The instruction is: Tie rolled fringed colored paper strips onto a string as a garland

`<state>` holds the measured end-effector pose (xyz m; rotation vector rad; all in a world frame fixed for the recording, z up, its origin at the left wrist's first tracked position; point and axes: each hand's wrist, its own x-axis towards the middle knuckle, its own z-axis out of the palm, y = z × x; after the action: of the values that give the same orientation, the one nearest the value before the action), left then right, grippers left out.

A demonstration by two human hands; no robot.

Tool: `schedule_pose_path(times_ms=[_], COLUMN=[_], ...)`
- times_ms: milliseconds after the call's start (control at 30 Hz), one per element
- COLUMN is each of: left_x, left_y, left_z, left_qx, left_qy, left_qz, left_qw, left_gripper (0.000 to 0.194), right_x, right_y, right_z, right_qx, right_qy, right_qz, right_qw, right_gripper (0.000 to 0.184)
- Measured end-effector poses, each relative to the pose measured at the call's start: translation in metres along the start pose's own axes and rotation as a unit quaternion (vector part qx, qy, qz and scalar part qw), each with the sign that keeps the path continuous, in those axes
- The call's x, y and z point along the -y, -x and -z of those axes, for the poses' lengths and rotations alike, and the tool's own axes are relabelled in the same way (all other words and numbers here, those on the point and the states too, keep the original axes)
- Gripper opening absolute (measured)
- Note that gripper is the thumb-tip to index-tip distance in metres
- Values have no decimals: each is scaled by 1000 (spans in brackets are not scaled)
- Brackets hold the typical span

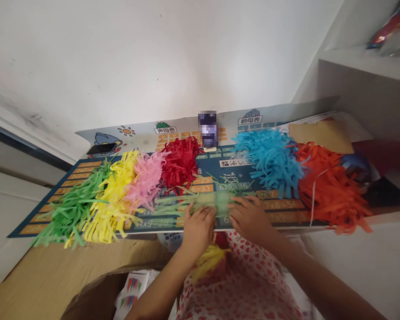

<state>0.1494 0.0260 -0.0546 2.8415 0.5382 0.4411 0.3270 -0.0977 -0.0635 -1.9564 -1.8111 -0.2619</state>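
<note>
My left hand (198,229) and my right hand (248,218) both grip a rolled bundle of pale green fringed paper (216,203), one at each side, and its strips spread left across a printed multiplication chart (280,204). Fringed paper bunches lie in a row on the chart: green (73,204), yellow (113,200), pink (146,178), red (182,162), blue (270,162) and orange (330,186). Below my hands, a yellow and red paper bunch (208,262) rests against a red-patterned white garment (246,275).
A white wall rises behind the chart, with a pixelated upright object (208,129) and a black phone (102,149) at its far edge. A cardboard box (63,271) sits below left. A white shelf (363,62) stands at the upper right.
</note>
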Motion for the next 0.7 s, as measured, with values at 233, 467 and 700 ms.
schedule_pose_path(times_ms=[233, 467, 700], left_x=[8, 2, 37], left_y=[0, -7, -21], left_z=[2, 13, 8], left_qx=[-20, 20, 33], left_qy=[-18, -7, 73], left_qz=[14, 15, 170], left_qw=[1000, 1000, 982], left_gripper=[28, 15, 17], right_x=[21, 7, -25], right_y=[2, -11, -32], right_z=[26, 0, 5], right_qx=[-18, 103, 164], right_qy=[22, -96, -141], right_qz=[-63, -24, -181], right_qw=[998, 990, 959], right_gripper=[40, 16, 21])
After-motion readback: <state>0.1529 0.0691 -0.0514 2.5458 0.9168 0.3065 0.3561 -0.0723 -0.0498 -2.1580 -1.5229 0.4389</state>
